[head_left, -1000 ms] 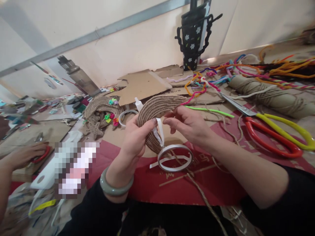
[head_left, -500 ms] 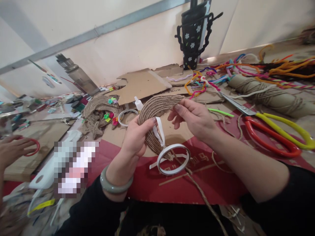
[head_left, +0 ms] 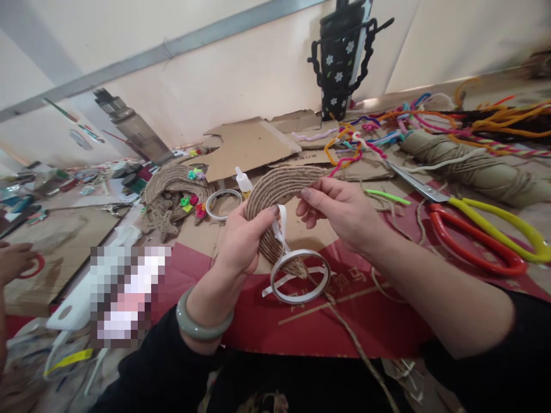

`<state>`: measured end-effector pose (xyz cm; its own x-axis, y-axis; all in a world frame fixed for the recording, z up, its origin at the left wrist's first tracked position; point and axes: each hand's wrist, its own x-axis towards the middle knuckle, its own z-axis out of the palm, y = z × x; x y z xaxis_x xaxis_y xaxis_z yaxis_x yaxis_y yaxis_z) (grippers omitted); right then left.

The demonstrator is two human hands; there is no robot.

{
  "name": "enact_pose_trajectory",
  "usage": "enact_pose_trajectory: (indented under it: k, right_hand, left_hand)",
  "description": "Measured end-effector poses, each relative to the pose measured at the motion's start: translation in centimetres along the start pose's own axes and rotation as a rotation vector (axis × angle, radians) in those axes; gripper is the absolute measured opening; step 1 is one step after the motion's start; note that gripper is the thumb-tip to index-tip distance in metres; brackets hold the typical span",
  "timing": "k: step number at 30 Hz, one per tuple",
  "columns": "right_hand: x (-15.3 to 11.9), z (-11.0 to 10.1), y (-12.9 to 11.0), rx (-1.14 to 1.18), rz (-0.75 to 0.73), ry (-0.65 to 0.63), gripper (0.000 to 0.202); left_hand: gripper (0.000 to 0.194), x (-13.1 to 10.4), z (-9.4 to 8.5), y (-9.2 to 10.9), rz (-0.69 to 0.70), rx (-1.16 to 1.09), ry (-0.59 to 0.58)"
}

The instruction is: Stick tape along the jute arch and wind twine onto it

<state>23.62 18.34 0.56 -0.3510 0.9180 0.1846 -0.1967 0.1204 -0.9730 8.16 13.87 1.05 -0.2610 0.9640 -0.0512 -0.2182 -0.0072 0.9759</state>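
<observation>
A curved piece of coiled brown rope (head_left: 282, 186) is raised over the red and brown cardboard (head_left: 344, 321). Around its left side my left hand (head_left: 241, 238) is closed, the thumb on top of the strands. The fingers of my right hand (head_left: 329, 206) pinch the upper right end of the piece. A strip of white tape (head_left: 281, 226) hangs by my left thumb, and its roll (head_left: 329, 272) dangles in front of the rope's lower end. One loose strand of rope (head_left: 359, 347) trails down toward the front edge.
Scissors with red and yellow handles (head_left: 477, 238) lie at the right, near a rope-wound tube (head_left: 469, 163). Behind stands a black flowered tumbler (head_left: 338, 69). A second rope arc with coloured flowers (head_left: 170, 183) and a tape ring (head_left: 224, 205) lie left. Another person's hand (head_left: 15, 261) holds red scissors.
The rope piece and my right hand have shifted slightly. The tape roll has swung a little up and left. The other person's hand has moved further left.
</observation>
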Motion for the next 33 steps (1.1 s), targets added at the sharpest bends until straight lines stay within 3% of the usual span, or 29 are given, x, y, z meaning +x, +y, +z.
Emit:
enact_pose_trajectory:
  k: [9,12,15,20,26,30,33]
  right_hand:
    - [-0.1,0.0,-0.1,0.034,0.072,0.054,0.022]
    - [0.3,-0.5,-0.2,0.009,0.034,0.132,0.020]
    - [0.2,-1.0,-0.1,-0.228,-0.102,0.209,0.022]
    - [-0.7,-0.8,0.7,-0.817,-0.564,0.028,0.010]
    - [-0.7,-0.6,1.3,-1.051,-0.982,0.016,0.012]
    - [-0.7,-0.1,1.4,-1.054,-0.996,0.069,0.015]
    - [-1.0,0.6,1.4,-0.878,-0.859,0.156,0.012]
  left_hand:
    - [0.030,-0.1,0.0,-0.1,-0.044,-0.022,0.014]
    - [0.032,0.2,-0.3,-0.1,-0.039,-0.047,0.031]
    - [0.033,0.4,-0.5,-0.1,-0.031,-0.060,0.053]
    - [0.030,0.3,-0.4,0.0,-0.013,-0.057,0.049]
    - [0.032,0.0,0.1,-0.3,-0.014,-0.067,0.001]
    - [0.032,-0.1,0.2,-0.7,-0.004,-0.057,-0.019]
    - [0.028,-0.3,0.2,-0.8,0.016,-0.043,0.000]
